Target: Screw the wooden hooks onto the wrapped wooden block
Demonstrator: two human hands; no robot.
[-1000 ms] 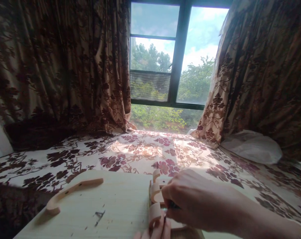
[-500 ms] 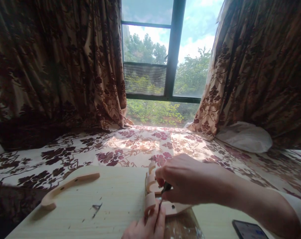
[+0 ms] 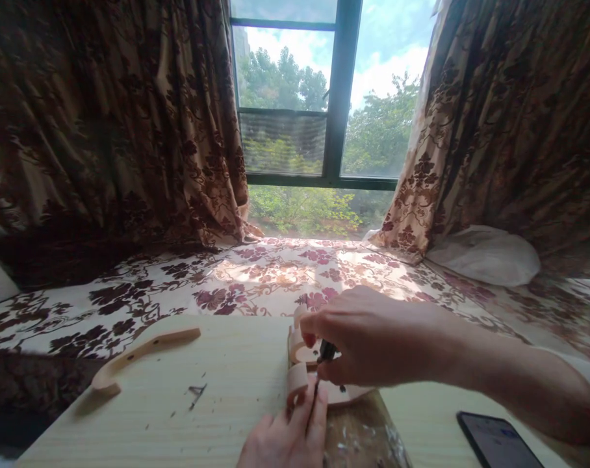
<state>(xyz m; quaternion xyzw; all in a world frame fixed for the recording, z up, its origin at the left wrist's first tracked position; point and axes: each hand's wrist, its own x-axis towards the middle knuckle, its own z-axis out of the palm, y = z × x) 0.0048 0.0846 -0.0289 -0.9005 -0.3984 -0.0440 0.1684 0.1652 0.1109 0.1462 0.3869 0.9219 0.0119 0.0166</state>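
My right hand (image 3: 360,338) is closed around the dark handle of a screwdriver (image 3: 327,351), its thin shaft pointing down. The tip ends between the fingers of my left hand (image 3: 288,432), where any screw is hidden. Those fingers hold down a curved wooden hook (image 3: 297,378), its flat part showing a dark screw hole at the right. This hook lies across a worn brown board (image 3: 356,432). Just behind it are more curved wooden hooks (image 3: 302,353), partly covered by my right hand. To the left, one loose curved wooden hook (image 3: 146,345) lies apart.
Several dark screws (image 3: 196,394) and small bits are scattered on the pale wooden tabletop (image 3: 236,370). A phone (image 3: 497,439) lies at the right. Flower-patterned cloth (image 3: 270,266) stretches back to the window, with a white plastic bag (image 3: 490,255) at the right.
The view has tilted down slightly, so the tabletop things sit higher in the picture. Both hands stay at the same hook, with the screwdriver still in my right hand.
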